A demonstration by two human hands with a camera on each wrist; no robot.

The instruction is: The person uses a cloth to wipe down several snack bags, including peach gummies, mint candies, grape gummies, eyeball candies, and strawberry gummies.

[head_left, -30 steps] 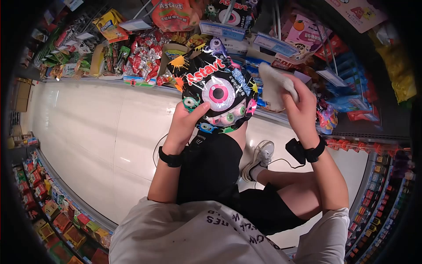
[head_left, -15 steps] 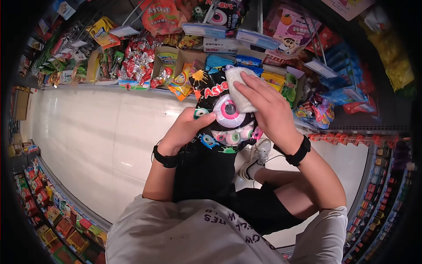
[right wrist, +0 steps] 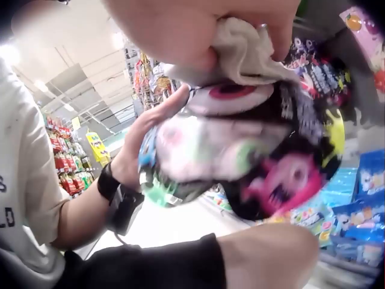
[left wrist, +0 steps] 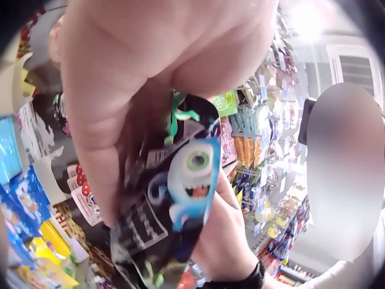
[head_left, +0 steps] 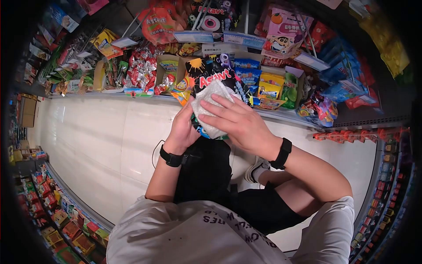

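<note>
Down by the candy shelf (head_left: pixel 132 94), the left hand (head_left: pixel 183 127) should grip the black snack bag (head_left: pixel 211 77) tight while the right hand's (head_left: pixel 239 123) flat fingers press the white cloth (head_left: pixel 206 105) gently across it.

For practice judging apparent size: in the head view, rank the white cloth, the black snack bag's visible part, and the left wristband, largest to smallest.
1. white cloth
2. black snack bag, about alike; the cloth hides much
3. left wristband
</note>
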